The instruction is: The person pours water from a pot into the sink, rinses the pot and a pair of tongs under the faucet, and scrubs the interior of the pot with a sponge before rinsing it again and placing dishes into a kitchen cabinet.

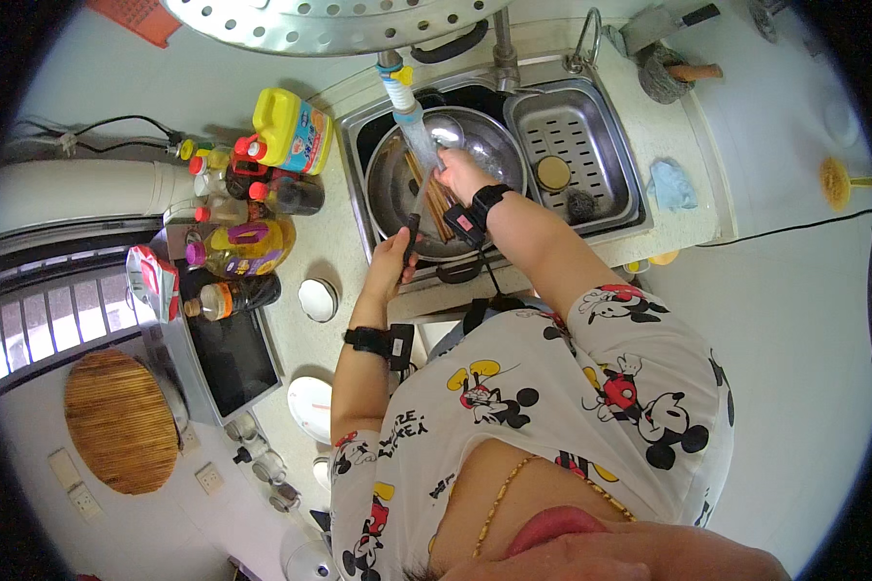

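Note:
My left hand (392,259) grips the black handle of a metal ladle (412,231), held slanting over a large round metal pan (519,167). The ladle's shiny round bowl (447,131) points toward the tap. Closed around its neck is my right hand (461,174), with the fingertips partly hidden by water. A stream of water runs from the faucet's extension nozzle (405,102) onto the ladle and my right fingers. Several wooden chopsticks (436,210) lie in the pan beneath my hands. The pan sits in the left sink basin (357,192).
The right basin holds a slotted metal tray (588,138), a round yellowish sponge (553,173) and a steel-wool scrubber (580,205). Bottles and a yellow detergent jug (293,131) crowd the left counter. Right stand a stone mortar (661,76) and blue cloth (672,185). A perforated steamer (334,25) overhangs the sink.

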